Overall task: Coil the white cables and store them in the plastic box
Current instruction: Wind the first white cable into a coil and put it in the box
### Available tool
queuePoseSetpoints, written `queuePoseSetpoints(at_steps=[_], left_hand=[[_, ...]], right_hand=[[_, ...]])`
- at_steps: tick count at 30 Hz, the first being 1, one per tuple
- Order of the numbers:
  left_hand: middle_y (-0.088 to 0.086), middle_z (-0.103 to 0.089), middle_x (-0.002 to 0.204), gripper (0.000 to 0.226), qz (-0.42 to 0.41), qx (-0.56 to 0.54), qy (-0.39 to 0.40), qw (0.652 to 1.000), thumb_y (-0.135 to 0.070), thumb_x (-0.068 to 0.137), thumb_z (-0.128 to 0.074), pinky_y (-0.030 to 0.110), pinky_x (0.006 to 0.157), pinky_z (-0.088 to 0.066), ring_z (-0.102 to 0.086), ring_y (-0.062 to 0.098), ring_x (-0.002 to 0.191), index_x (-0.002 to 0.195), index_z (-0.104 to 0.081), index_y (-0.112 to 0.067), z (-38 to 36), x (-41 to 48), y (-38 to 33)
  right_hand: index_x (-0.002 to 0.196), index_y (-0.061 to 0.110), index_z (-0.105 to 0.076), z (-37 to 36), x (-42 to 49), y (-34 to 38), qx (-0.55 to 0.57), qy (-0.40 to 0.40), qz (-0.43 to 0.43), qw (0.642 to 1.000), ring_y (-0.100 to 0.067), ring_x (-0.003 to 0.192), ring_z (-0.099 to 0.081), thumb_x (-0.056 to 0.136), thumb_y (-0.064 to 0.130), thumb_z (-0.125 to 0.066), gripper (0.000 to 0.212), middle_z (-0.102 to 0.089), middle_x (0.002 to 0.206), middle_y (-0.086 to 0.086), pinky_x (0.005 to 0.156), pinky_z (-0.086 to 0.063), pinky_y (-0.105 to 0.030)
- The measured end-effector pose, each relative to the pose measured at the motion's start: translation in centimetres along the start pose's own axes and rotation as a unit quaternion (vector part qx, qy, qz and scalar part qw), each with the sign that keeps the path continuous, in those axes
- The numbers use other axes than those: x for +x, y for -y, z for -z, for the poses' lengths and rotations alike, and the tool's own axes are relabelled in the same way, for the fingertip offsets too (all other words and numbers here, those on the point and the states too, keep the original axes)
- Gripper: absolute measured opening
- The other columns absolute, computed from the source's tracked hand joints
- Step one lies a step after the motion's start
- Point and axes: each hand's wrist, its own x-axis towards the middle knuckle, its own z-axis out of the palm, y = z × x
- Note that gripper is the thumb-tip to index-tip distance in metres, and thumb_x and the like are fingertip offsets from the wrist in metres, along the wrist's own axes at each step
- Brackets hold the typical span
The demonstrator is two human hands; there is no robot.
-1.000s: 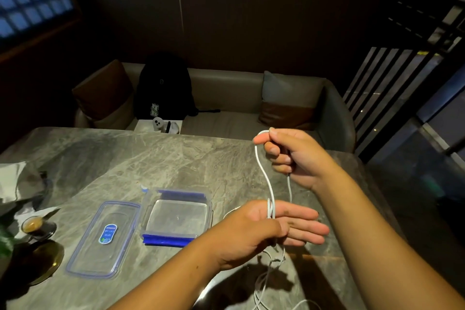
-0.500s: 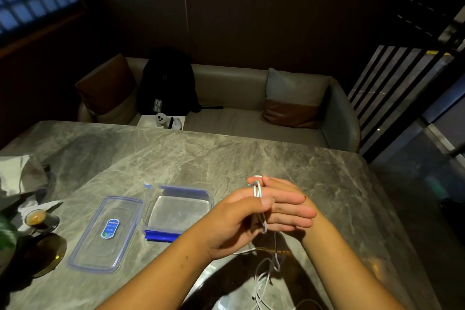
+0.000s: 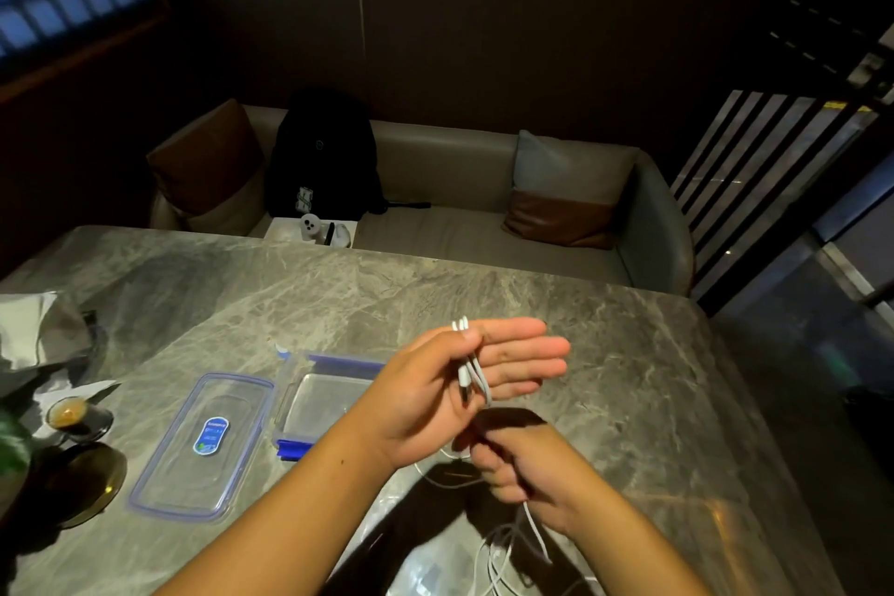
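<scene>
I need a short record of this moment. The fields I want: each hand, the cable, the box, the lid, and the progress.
left hand: raised, fingers straight, thumb pinning the loops
right hand: lower, fingers curled round the same cable
white cable: a few loops round the left fingers; the rest hangs loose toward the table
plastic box: open on the table; the visible part holds no cable
lid: flat on the table, left of the box
progress: coiling under way, nothing stored yet

No legible text; print on the blue sticker (image 3: 211, 436) of the clear lid (image 3: 162, 489) too blurred.
</scene>
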Motion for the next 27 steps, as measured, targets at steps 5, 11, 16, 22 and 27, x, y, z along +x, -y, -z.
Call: queuePoseSetpoints(at_steps=[5, 11, 16, 22, 27], left_hand=[[0.029, -0.057, 0.133, 0.044, -0.024, -0.001, -0.062, 0.998, -0.019, 0.102, -0.032, 0.041, 0.107, -0.046, -0.056, 0.039, 0.126, 0.131, -0.054, 0.006, 1.9, -0.1, -0.5], [0.03, -0.054, 0.136, 0.043, 0.011, 0.004, -0.061, 0.998, -0.021, 0.1, -0.04, 0.044, 0.108, -0.044, -0.052, 0.041, 0.129, 0.131, -0.056, 0.004, 3.0, -0.5, 0.5], [0.028, -0.056, 0.136, 0.042, 0.06, 0.047, -0.041, 0.996, -0.02, 0.101, -0.039, 0.044, 0.11, -0.042, -0.053, 0.039, 0.129, 0.134, -0.053, 0.004, 2.9, -0.5, 0.7], [0.025, -0.059, 0.133, 0.041, 0.084, 0.08, -0.066, 0.991, -0.02, 0.103, -0.04, 0.041, 0.11, -0.043, -0.056, 0.035, 0.127, 0.134, -0.051, 0.004, 3.3, -0.8, 0.9], [0.024, -0.059, 0.134, 0.041, 0.089, 0.083, -0.058, 0.991, -0.021, 0.102, -0.039, 0.041, 0.109, -0.044, -0.055, 0.037, 0.127, 0.133, -0.051, 0.003, 2.8, -1.1, 0.7]], right_hand=[[0.082, 0.012, -0.072, -1.2, -2.6, 0.4, -0.11, 0.022, 0.036, 0.993, -0.006, 0.041, -0.033, 0.105, 0.028, -0.043, 0.04, -0.048, 0.05, 0.006, 0.041, -0.024, -0.02], [0.07, 0.011, -0.068, -1.9, -5.6, 3.1, -0.154, -0.037, 0.14, 0.977, -0.002, 0.042, -0.038, 0.09, 0.032, -0.051, 0.034, -0.047, 0.048, 0.006, 0.045, -0.031, -0.012], [0.076, 0.016, -0.071, -1.7, -7.8, 5.4, -0.251, -0.056, 0.225, 0.94, -0.003, 0.053, -0.04, 0.088, 0.033, -0.06, 0.023, -0.049, 0.054, 0.009, 0.054, -0.033, -0.017], [0.07, 0.008, -0.068, -0.4, -10.5, 9.3, -0.145, -0.079, 0.275, 0.947, -0.001, 0.041, -0.037, 0.078, 0.037, -0.079, 0.033, -0.046, 0.044, 0.003, 0.04, -0.028, -0.01], [0.073, 0.01, -0.071, 1.2, -11.3, 10.6, -0.169, -0.112, 0.312, 0.928, -0.016, 0.046, -0.029, 0.061, 0.068, -0.076, 0.059, -0.042, 0.051, 0.0, 0.042, -0.021, -0.021]])
